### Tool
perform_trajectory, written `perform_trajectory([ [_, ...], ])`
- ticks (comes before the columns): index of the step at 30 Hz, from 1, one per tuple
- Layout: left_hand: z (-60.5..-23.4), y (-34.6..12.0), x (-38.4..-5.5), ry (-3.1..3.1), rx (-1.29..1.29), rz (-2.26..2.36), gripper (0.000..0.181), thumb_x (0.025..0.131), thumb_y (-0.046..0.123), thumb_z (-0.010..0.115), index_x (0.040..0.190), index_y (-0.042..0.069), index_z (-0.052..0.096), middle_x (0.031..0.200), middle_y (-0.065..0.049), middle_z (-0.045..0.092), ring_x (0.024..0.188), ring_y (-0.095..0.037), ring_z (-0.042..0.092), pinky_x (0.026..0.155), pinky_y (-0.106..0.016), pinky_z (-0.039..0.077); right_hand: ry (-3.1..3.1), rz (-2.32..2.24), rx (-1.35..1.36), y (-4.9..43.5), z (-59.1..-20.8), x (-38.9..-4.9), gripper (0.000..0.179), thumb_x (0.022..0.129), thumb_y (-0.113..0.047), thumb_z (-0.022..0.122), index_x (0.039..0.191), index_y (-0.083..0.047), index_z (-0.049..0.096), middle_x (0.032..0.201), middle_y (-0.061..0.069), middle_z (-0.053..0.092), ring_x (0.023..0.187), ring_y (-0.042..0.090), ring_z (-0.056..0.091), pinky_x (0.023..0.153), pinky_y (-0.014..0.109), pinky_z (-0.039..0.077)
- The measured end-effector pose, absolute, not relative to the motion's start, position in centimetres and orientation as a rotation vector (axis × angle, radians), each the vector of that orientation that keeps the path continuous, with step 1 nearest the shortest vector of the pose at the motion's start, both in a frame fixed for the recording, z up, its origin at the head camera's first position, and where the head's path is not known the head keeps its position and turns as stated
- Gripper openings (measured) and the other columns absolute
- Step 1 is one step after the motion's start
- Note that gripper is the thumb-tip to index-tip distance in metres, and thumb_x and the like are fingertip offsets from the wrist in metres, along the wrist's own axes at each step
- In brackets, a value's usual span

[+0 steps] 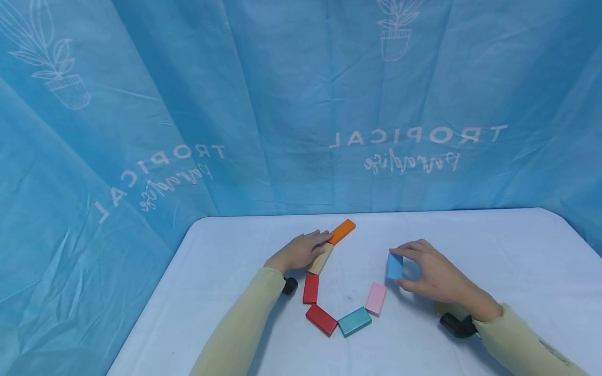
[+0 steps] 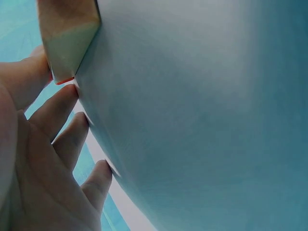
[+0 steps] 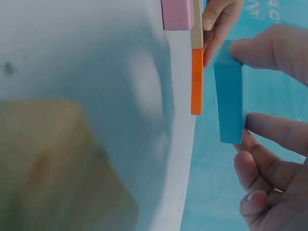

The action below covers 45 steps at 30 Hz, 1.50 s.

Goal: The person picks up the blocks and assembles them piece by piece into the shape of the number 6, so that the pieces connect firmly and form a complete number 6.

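Observation:
My right hand (image 1: 428, 269) pinches a light blue block (image 1: 394, 266) between thumb and fingertips, holding it above the table beyond the pink block (image 1: 375, 298). In the right wrist view, the blue block (image 3: 229, 94) stands apart from the others. My left hand (image 1: 302, 251) reaches over a plain wooden block (image 1: 321, 259), its fingers extended near the join with the orange block (image 1: 342, 231). The left wrist view has its thumb beside the wooden block (image 2: 70, 43) and its other fingertips (image 2: 98, 173) at the tabletop. Part of that block is hidden under the hand.
Two red blocks (image 1: 311, 289) and a teal block (image 1: 355, 321) continue the curved row between the wooden and pink blocks. Another wooden block (image 1: 441, 308) lies partly hidden under my right wrist. A white cloth (image 1: 226, 250) covers the table; a blue curtain (image 1: 282, 104) hangs behind.

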State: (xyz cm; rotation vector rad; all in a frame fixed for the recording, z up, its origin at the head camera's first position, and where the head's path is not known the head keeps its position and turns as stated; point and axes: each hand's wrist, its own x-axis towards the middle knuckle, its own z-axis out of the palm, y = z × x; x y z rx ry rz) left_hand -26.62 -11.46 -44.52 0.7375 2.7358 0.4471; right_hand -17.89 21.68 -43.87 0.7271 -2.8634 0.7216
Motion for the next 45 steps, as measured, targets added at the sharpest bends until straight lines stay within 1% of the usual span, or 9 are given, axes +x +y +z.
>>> perform_trajectory([
  [10, -44.4, -11.5, -26.6, 2.735, 0.732, 0.463, 0.052, 0.107, 0.029, 0.048, 0.158, 0.024, 0.036, 0.161, 0.000, 0.037, 0.150, -0.023, 0.029, 0.123, -0.046, 0.021, -2.883, 0.721, 0.806, 21.0, -44.0, -18.9, 0.061, 0.080, -0.027, 0.083, 0.134, -0.007, 0.065, 0.127, 0.011, 0.062, 0.120, 0.031, 0.054, 0.094, 0.050, 0.054],
  [19, -44.6, -11.5, -26.7, 2.732, 0.726, 0.464, 0.052, 0.107, 0.029, 0.048, 0.158, 0.024, 0.036, 0.161, -0.001, 0.037, 0.150, -0.023, 0.028, 0.123, -0.045, 0.021, -2.913, 0.737, 0.881, 20.6, -43.7, -19.9, 0.060, 0.082, -0.030, 0.083, 0.135, -0.009, 0.064, 0.130, 0.007, 0.062, 0.124, 0.030, 0.051, 0.097, 0.051, 0.052],
  [29, -44.5, -11.4, -26.6, 2.732, 0.729, 0.460, 0.052, 0.107, 0.030, 0.048, 0.158, 0.024, 0.036, 0.161, 0.001, 0.036, 0.150, -0.021, 0.028, 0.123, -0.045, 0.020, -2.946, 0.702, 0.995, 19.7, -43.5, -20.9, 0.060, 0.081, -0.032, 0.085, 0.133, -0.009, 0.066, 0.130, 0.004, 0.064, 0.122, 0.026, 0.053, 0.099, 0.047, 0.053],
  [38, -44.5, -11.3, -26.6, 2.736, 0.733, 0.463, 0.051, 0.108, 0.029, 0.048, 0.157, 0.023, 0.037, 0.160, 0.001, 0.037, 0.150, -0.022, 0.028, 0.123, -0.044, 0.020, -2.944, 0.677, 1.099, 19.6, -43.7, -21.5, 0.056, 0.082, -0.026, 0.084, 0.133, -0.010, 0.066, 0.130, 0.003, 0.064, 0.121, 0.024, 0.053, 0.098, 0.045, 0.052],
  [45, -44.5, -11.4, -26.6, 2.728, 0.730, 0.472, 0.052, 0.107, 0.029, 0.048, 0.158, 0.023, 0.037, 0.160, 0.000, 0.037, 0.150, -0.022, 0.029, 0.123, -0.044, 0.021, -2.971, 0.667, 1.147, 19.4, -43.8, -21.8, 0.055, 0.083, -0.024, 0.084, 0.134, -0.011, 0.065, 0.132, 0.002, 0.064, 0.121, 0.023, 0.052, 0.099, 0.045, 0.052],
])
